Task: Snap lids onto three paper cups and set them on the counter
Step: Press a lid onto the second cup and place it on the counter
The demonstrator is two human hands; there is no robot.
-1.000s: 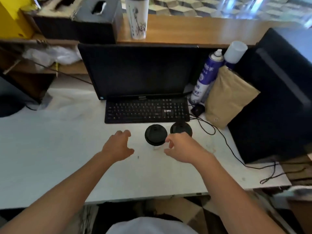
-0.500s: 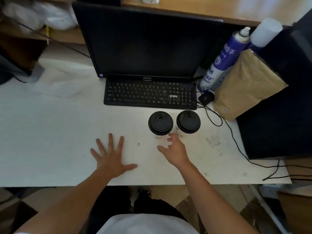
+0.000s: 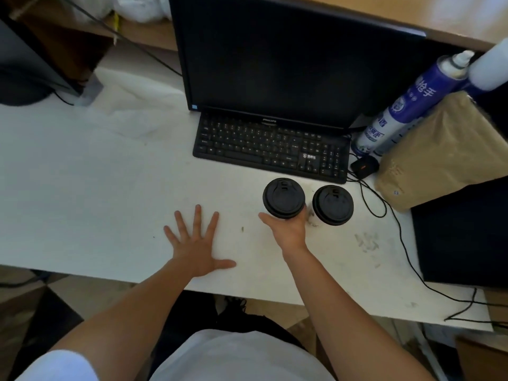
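Your right hand (image 3: 288, 229) wraps the near side of the left lidded cup (image 3: 284, 198) on the white counter (image 3: 96, 202), your left hand (image 3: 196, 247) lies flat and open, so hold its thin, light, squashy sides gently, low under the lid.

A dark monitor (image 3: 288, 59) is set at the back of the white desk (image 3: 82, 188). Directly in front of the monitor a black keyboard (image 3: 270, 148) is laid. To the right of the monitor two spray cans (image 3: 406, 105) are seen leaning, with a brown paper bag (image 3: 445, 152) beside them. A small black mouse (image 3: 364, 166) is placed between keyboard and bag, its black cable (image 3: 406, 251) trailing to the desk's right edge.
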